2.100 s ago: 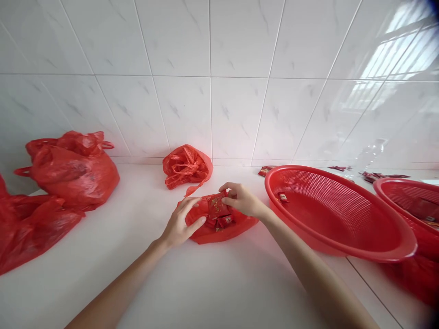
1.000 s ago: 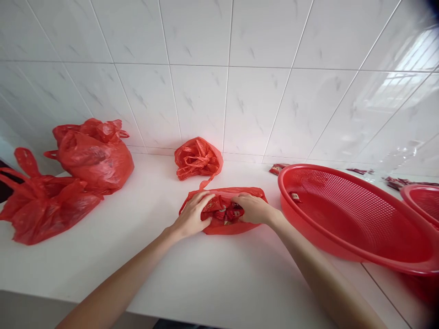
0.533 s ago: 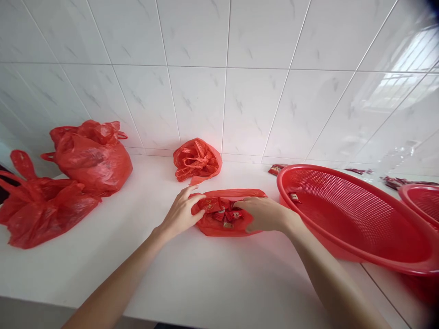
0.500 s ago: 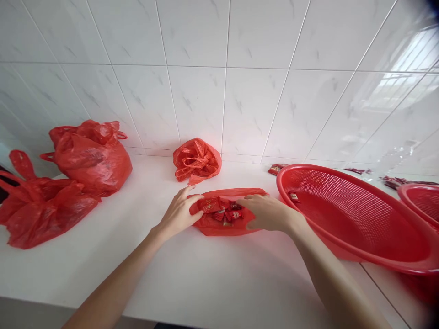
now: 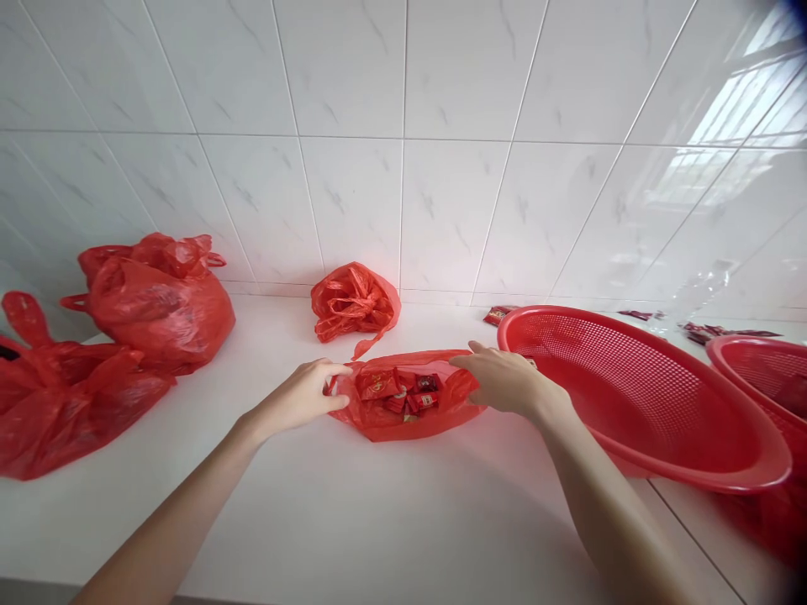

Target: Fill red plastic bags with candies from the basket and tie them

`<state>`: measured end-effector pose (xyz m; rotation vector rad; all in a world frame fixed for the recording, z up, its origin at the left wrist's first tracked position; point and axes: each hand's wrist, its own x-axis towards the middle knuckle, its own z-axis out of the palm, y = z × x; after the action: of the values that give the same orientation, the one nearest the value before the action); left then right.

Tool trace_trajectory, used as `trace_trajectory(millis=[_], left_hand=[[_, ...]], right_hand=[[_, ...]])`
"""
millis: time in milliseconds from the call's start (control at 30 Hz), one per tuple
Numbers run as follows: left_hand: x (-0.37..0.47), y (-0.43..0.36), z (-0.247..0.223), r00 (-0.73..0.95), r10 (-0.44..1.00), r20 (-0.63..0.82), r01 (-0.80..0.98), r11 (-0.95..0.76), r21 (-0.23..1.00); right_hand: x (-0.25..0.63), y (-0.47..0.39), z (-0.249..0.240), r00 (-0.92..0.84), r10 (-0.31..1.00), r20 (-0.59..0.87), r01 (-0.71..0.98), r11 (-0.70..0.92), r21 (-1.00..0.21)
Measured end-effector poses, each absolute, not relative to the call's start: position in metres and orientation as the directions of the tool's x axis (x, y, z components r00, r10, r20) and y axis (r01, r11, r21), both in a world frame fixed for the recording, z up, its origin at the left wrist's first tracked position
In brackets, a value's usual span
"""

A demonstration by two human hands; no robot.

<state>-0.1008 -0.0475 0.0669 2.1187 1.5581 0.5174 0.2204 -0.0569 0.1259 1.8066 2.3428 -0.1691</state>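
A red plastic bag (image 5: 403, 431) lies on the white counter with its mouth spread open. Several small red-wrapped snack packets (image 5: 424, 400) show inside it. At the bag's left end, my left hand (image 5: 308, 391) has its thumb and fingers closed around the edge of the plastic. My right hand (image 5: 508, 380) grips the right end of the bag from above, its thumb on the near side; part of its hold is hidden. Both hands are beside the packets, not on them.
A large red basket (image 5: 630, 395) stands at the right, with another red basket (image 5: 744, 353) behind it. Loose packets (image 5: 498, 314) and a clear bottle (image 5: 699, 290) lie near the tiled wall. Bulging red bags (image 5: 164, 307) sit left, and a knotted red bag (image 5: 356, 302) behind.
My left hand has moved left from over the bag's mouth to its left end. My right hand has drawn back to the right end, uncovering more packets. The view has shifted slightly.
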Motion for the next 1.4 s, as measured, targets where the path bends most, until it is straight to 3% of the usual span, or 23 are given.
trace_trajectory(millis=[167,333,833,867,933,1000,1067,1233,1400], left_hand=[[-0.086,-0.047,0.106,0.362,0.931,0.037,0.639,-0.277,0.717],[-0.068,-0.043,0.14,0.323,0.936,0.138,0.454,-0.281,0.845],[-0.047,-0.034,0.155,0.431,0.89,0.147,0.388,-0.33,0.861],[-0.047,-0.035,0.155,0.423,0.892,0.156,0.384,-0.333,0.861],[-0.047,-0.036,0.156,0.399,0.897,0.192,0.37,-0.349,0.861],[-0.046,-0.038,0.156,0.376,0.896,0.234,0.348,-0.371,0.861],[-0.041,-0.039,0.154,0.368,0.891,0.267,0.32,-0.39,0.863],[-0.019,-0.047,0.143,0.391,0.859,0.33,0.266,-0.449,0.853],[0.006,-0.061,0.133,0.444,0.814,0.375,0.238,-0.51,0.826]], right_hand=[[0.217,-0.045,0.117,-0.279,0.93,-0.241,0.95,0.303,0.071],[0.217,-0.038,0.112,-0.251,0.929,-0.273,0.942,0.3,0.152],[0.219,-0.023,0.101,-0.328,0.922,-0.206,0.923,0.359,0.136],[0.221,-0.023,0.105,-0.358,0.922,-0.147,0.924,0.373,0.091],[0.225,-0.024,0.115,-0.421,0.904,0.076,0.897,0.427,-0.111],[0.227,-0.028,0.123,-0.403,0.836,0.372,0.762,0.532,-0.37],[0.224,-0.033,0.127,-0.319,0.764,0.561,0.565,0.628,-0.535],[0.208,-0.046,0.129,-0.226,0.744,0.628,0.212,0.667,-0.714],[0.191,-0.06,0.127,-0.155,0.759,0.632,0.162,0.651,-0.742]])
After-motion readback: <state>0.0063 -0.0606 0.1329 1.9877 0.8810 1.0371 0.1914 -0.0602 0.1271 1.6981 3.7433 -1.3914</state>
